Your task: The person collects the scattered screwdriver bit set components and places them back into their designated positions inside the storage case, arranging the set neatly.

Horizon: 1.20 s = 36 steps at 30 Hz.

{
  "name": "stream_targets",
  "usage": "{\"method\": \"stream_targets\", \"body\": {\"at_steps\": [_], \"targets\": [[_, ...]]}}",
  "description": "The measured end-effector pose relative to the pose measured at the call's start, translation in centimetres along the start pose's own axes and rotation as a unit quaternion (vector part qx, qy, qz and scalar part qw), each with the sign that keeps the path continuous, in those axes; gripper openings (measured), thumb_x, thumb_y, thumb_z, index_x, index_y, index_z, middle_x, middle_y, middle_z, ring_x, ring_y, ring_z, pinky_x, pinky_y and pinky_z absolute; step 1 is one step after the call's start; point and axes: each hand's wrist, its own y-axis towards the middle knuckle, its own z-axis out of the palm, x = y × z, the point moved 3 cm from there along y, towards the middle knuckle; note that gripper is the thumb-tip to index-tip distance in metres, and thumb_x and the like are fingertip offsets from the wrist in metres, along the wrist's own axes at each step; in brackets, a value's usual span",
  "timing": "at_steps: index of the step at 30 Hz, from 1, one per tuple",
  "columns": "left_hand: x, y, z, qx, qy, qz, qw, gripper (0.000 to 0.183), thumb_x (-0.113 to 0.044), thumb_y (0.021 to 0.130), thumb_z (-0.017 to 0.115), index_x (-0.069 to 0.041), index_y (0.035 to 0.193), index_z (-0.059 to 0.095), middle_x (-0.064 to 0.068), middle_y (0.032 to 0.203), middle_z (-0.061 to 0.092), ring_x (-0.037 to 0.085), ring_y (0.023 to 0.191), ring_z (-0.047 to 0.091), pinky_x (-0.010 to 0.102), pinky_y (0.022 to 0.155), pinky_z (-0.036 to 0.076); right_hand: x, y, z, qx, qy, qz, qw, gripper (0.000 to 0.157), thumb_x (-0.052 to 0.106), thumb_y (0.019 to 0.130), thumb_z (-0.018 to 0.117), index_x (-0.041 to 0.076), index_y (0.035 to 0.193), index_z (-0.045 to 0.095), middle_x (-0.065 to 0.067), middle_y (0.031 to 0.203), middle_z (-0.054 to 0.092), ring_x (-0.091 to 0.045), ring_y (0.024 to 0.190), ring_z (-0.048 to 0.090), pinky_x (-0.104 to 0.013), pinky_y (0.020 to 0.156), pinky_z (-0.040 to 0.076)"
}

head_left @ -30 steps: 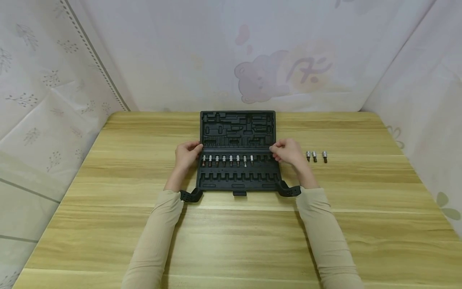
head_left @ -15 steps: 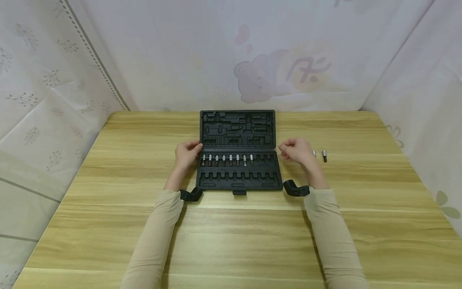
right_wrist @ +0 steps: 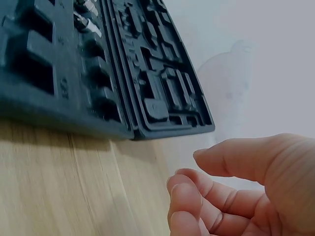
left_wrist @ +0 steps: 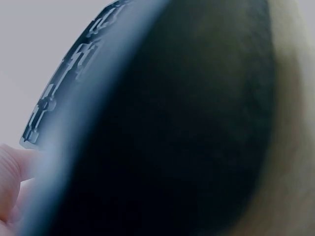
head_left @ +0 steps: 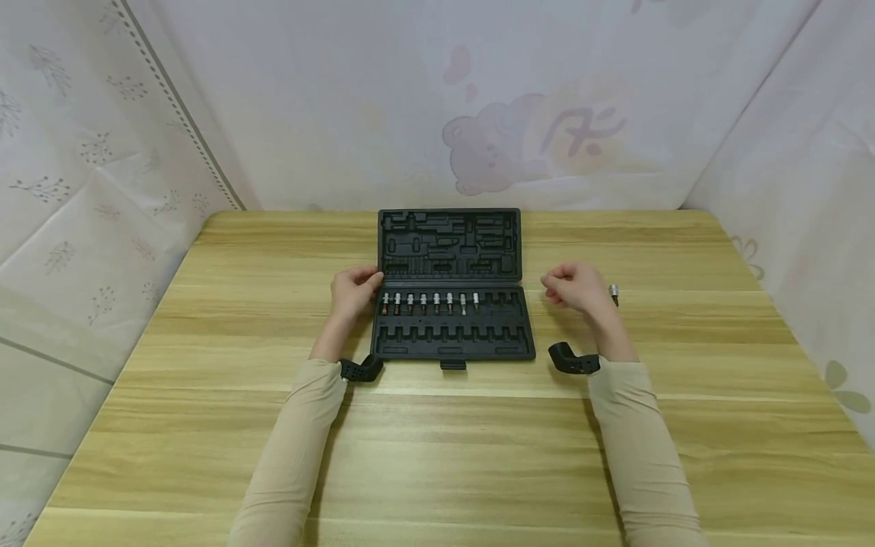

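Eight socket bits in the row, right hand off the black case

Black case: lies open on the wooden table, lid at the far side, bit tray at the near side. Holds eight socket bits in the upper row, counted from the left edge; shows further slots right of the last bit and along the lower row.

Left hand: pinches the left rim near the hinge, seemingly between thumb and fingertips; same place as a second ago. Close view largely dark and blurred.

Right hand: at the case's right edge a second ago, now apart from it, to the right above the table. Leaves a narrow gap between thumb and forefinger, other fingers loosely curled; nothing visible between them in the right wrist view.

Loose socket bit: one in sight, just beside the right wrist. Two neighbours, seen a second ago, now out of sight, probably behind the hand.

Significance, by judgement: same count of eight, so no gain in the tray; steadying now down to one hand; right hand unladen and nearer the loose stock, apparently between handlings.
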Motion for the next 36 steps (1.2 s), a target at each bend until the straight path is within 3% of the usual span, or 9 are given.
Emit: {"method": "stream_targets", "body": {"at_steps": [14,21,36], "targets": [[0.1,0.0,0.0,0.006,-0.007,-0.010,0.9999,0.028,-0.011,0.091,0.062,0.005,0.114,0.065,0.021,0.107,0.065,0.012,0.069,0.058,0.018,0.061,0.047,-1.6,-0.6,-1.9,-0.016,-0.004,0.007,1.000,0.032,0.014,0.094,0.053,-0.015,0.107,0.057,-0.001,0.070,0.062,-0.009,0.062,0.058,-0.026,0.061,0.053],[0.1,0.0,0.0,0.007,-0.011,-0.005,0.9999,0.028,-0.010,0.091,0.061,0.006,0.113,0.065,0.022,0.107,0.065,0.011,0.069,0.058,0.017,0.059,0.047,-2.5,-0.8,-2.5,-0.018,0.009,0.016,1.000,0.035,0.017,0.095,0.053,-0.016,0.110,0.057,-0.008,0.078,0.064,-0.009,0.064,0.059,-0.024,0.062,0.053],[0.1,0.0,0.0,0.006,-0.008,-0.010,0.9999,0.028,-0.011,0.091,0.062,0.005,0.113,0.065,0.020,0.108,0.065,0.010,0.068,0.058,0.018,0.060,0.048,-4.0,-1.2,-3.9,-0.035,0.020,0.023,0.999,0.035,0.019,0.095,0.055,-0.014,0.106,0.057,-0.003,0.071,0.064,-0.008,0.061,0.060,-0.026,0.060,0.054]]}}
